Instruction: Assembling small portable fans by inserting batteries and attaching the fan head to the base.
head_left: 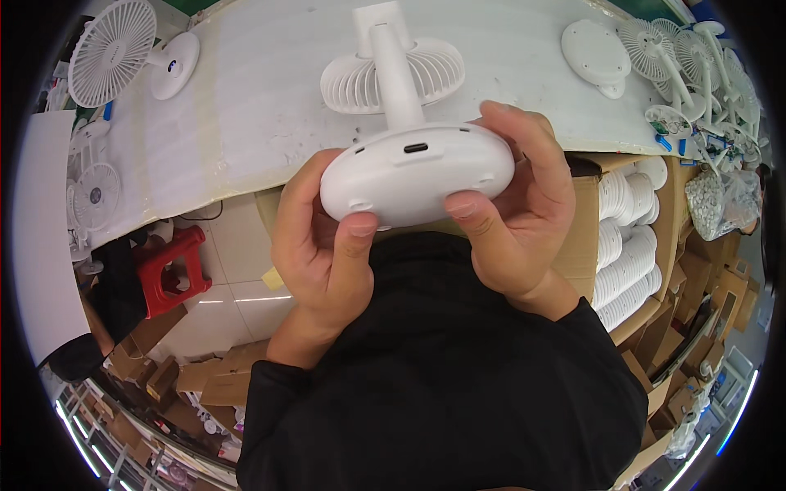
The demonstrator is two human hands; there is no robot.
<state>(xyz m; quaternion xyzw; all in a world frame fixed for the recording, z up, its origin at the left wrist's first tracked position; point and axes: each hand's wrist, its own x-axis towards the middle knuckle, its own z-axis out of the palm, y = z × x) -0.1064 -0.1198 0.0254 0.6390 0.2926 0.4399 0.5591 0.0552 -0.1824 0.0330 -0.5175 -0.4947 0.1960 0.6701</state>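
A white desk fan [417, 176] is held by its round base between my two hands, the base's rear edge with a small dark port facing me. Its stem and caged head point away, over the table. My left hand [323, 237] grips the base's left side, thumb on the underside. On the right side my right hand [524, 196] does the same, thumb pressed near the bottom and fingers curled round the far edge. The front of the fan's cage is hidden from this view.
The white table [237, 106] spans the far side. A white fan [113, 53] stands far left; a round white base [596, 53] lies far right beside several fan parts [696, 74]. Right of me, a cardboard box [583, 229] holds stacked white discs. A red stool [173, 270] stands left.
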